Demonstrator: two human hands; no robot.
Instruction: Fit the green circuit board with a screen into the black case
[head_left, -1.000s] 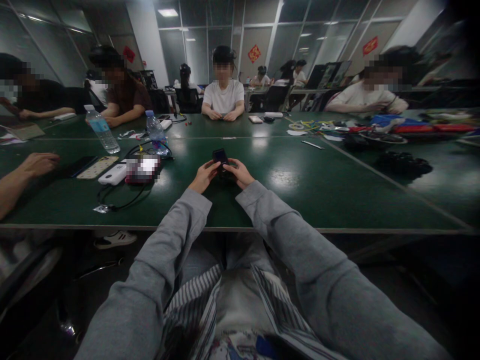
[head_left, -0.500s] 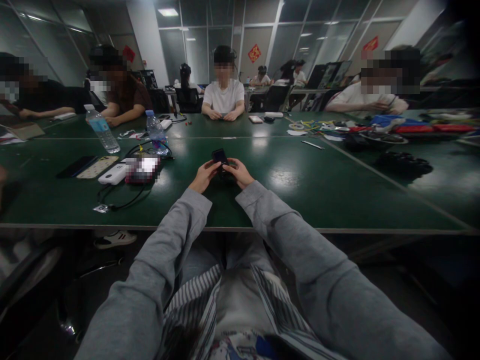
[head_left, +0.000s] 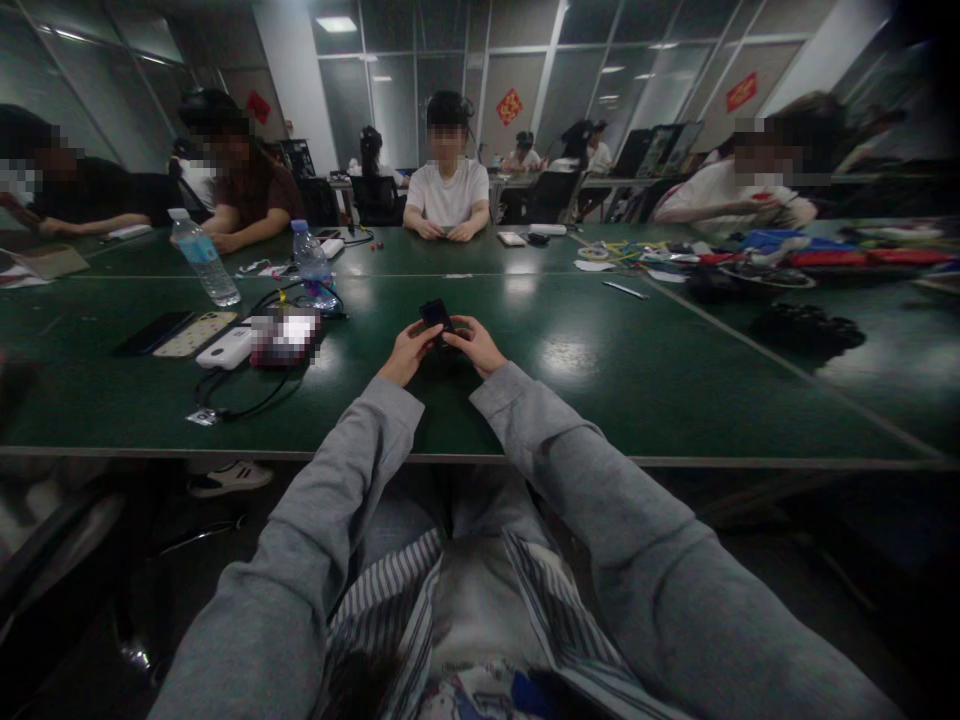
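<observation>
Both of my hands grip a small black rectangular object just above the green table or resting on it; I cannot tell which. It has a flat dark upper face, tilted, and its exact kind does not show. My left hand is closed on its left side, thumb and fingers at the edge. From the right, my right hand holds it with the thumb laid across the lower part of the face. The fingers partly hide its lower end.
A white power bank, a phone with a lit screen, cables and two water bottles are on the left of the table. A pen and a dark tangled heap lie to the right. Several people sit around.
The black object has tilted slightly in my hands, which stay in nearly the same place. The person at the right has raised their hands, with something red in them.
</observation>
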